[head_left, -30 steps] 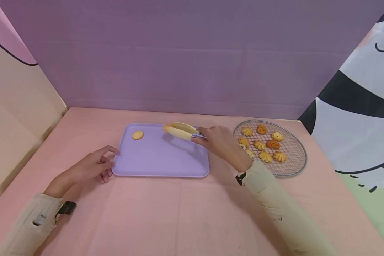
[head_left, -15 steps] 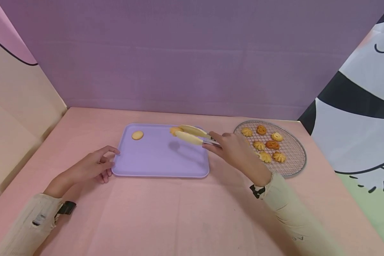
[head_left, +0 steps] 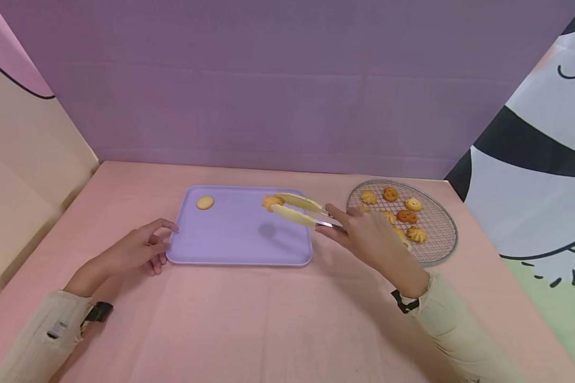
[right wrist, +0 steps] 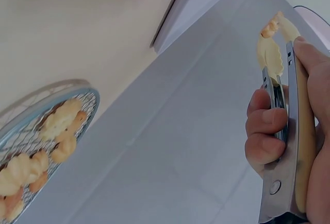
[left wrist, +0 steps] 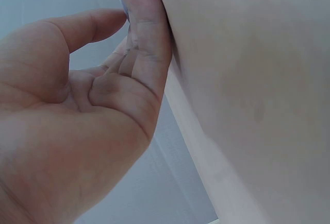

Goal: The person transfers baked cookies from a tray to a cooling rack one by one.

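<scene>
My right hand (head_left: 369,234) grips a pair of tongs (head_left: 294,215) with metal arms and cream-coloured tips. Between those tips is a golden-brown cookie (head_left: 272,202), raised over the right half of a lavender tray (head_left: 235,250), where its shadow falls. The right wrist view shows fingers and thumb around the tongs' arms, and the cookie (right wrist: 271,26) at the tips. My left hand (head_left: 136,247) holds the tray's left rim with bent fingers; the left wrist view shows the thumb close to the rim. One pale oval cookie (head_left: 204,202) lies in the tray's far left corner.
To the right of the tray stands a round wire rack (head_left: 443,234) with several cookies, such as a star-shaped cookie (head_left: 416,234) and a pretzel-shaped cookie (head_left: 407,216). My right hand partly covers it. A purple backdrop (head_left: 287,96) rises behind the pink table (head_left: 249,319).
My right hand has drawn the tongs and the cookie to the right and a little nearer, still over the tray. The left hand and the tray stay in place.
</scene>
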`<state>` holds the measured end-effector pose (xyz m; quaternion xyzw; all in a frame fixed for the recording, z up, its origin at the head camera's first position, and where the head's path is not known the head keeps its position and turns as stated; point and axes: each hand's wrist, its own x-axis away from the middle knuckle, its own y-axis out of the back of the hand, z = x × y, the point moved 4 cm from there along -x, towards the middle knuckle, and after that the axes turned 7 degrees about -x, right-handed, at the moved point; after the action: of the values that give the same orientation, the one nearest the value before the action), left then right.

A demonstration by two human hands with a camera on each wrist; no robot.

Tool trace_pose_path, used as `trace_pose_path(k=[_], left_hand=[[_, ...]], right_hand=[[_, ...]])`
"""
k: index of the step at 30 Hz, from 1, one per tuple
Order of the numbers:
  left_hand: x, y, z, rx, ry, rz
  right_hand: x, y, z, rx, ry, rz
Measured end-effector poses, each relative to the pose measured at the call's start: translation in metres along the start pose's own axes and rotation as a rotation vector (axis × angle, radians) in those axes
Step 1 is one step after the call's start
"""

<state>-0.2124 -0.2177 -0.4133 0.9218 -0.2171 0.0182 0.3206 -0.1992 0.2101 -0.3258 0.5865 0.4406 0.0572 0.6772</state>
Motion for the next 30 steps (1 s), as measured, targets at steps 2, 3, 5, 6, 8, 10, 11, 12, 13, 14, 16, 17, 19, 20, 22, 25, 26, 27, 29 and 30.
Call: trace_pose_path(k=[2,3,5,6,8,10,11,12,13,14,16,17,19,20,22,25,26,27,29,30], left_hand=[[0.0,0.0,0.0,0.0,-0.001,-0.001],[0.0,0.0,-0.001,0.0,-0.001,-0.001],[0.0,0.0,-0.001,0.001,-0.005,-0.002],[0.0,0.0,-0.001,0.003,-0.006,-0.001],[0.001,0.0,-0.001,0.004,-0.009,0.001],[0.001,0.0,-0.001,0.003,-0.007,0.001],[0.001,0.0,-0.001,0.005,-0.005,0.002],[0.001,0.0,-0.001,0.006,-0.006,0.003],[0.001,0.0,-0.001,0.006,-0.005,0.002],[0.001,0.0,-0.001,0.006,-0.005,0.001],[0.0,0.0,-0.002,0.007,-0.007,0.0],[0.0,-0.001,-0.002,0.006,-0.007,-0.001],[0.0,-0.001,-0.002,0.004,-0.006,-0.002],[0.0,-0.001,-0.002,0.002,-0.007,-0.002],[0.0,0.0,-0.002,0.0,-0.008,-0.001],[0.0,0.0,-0.001,-0.004,-0.004,0.0],[0.0,0.0,-0.001,-0.006,-0.007,0.0],[0.0,0.0,-0.001,-0.007,-0.006,-0.001],[0.0,0.0,0.0,-0.01,-0.014,-0.001],[0.0,0.0,0.0,-0.012,-0.016,-0.001]], right_hand=[[0.005,0.003,-0.001,0.017,0.011,-0.009],[0.008,0.005,-0.002,0.024,0.019,-0.017],[0.012,0.008,-0.003,0.036,0.033,-0.036],[0.015,0.009,-0.004,0.028,0.034,-0.042],[0.02,0.012,-0.006,0.028,0.027,-0.053],[0.025,0.015,-0.008,0.024,0.014,-0.059],[0.028,0.016,-0.009,0.02,0.004,-0.06],[0.031,0.017,-0.01,0.017,-0.005,-0.058],[0.034,0.018,-0.011,0.014,-0.015,-0.055],[0.037,0.02,-0.012,0.009,-0.026,-0.055],[0.044,0.022,-0.015,-0.003,-0.049,-0.052],[0.047,0.024,-0.016,-0.001,-0.058,-0.05],[0.055,0.026,-0.019,-0.008,-0.073,-0.049],[0.058,0.027,-0.02,-0.006,-0.077,-0.053],[0.065,0.03,-0.022,-0.007,-0.084,-0.053],[0.076,0.035,-0.026,-0.009,-0.109,-0.062],[0.079,0.037,-0.028,-0.004,-0.122,-0.062],[0.082,0.038,-0.029,0.0,-0.136,-0.063],[0.089,0.041,-0.033,0.014,-0.164,-0.066],[0.092,0.042,-0.036,0.023,-0.177,-0.067]])
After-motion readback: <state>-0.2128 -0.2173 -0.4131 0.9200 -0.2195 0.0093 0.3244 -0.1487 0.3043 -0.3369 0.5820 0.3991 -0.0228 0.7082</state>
